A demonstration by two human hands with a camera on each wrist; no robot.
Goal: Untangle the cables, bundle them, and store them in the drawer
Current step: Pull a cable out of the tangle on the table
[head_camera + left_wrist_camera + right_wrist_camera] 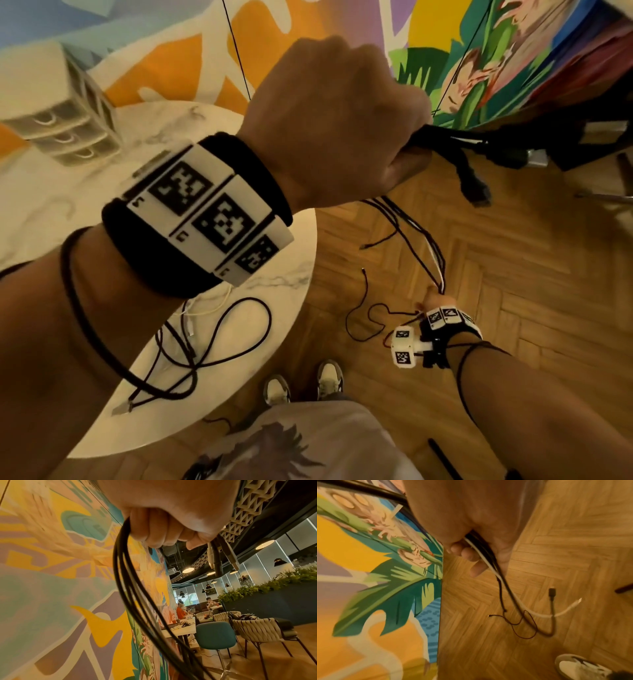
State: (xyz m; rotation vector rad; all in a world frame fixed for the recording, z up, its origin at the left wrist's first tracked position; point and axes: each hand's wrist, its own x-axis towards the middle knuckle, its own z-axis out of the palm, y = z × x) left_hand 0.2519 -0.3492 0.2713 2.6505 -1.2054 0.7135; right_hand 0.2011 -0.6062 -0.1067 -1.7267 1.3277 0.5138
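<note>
My left hand (404, 150) is raised high in a fist and grips the plug ends of a bundle of black and white cables (424, 246). In the left wrist view its fingers (163, 534) curl round the black strands (137, 588), with the plugs (221, 558) sticking out. The strands run down to my right hand (436, 301), held low over the floor. That hand's fingers (471, 555) grip the white cable (489, 563) and black ones, whose tails (553, 615) dangle. More tangled cables (205, 342) lie on the round marble table (41, 205). A small white drawer unit (61, 113) stands at its far left.
A painted mural wall (479, 68) rises just beyond the table. A chair holding dark items (548, 144) stands at the upper right. My shoes (301, 383) are on the wooden herringbone floor (513, 274) beside the table's edge.
</note>
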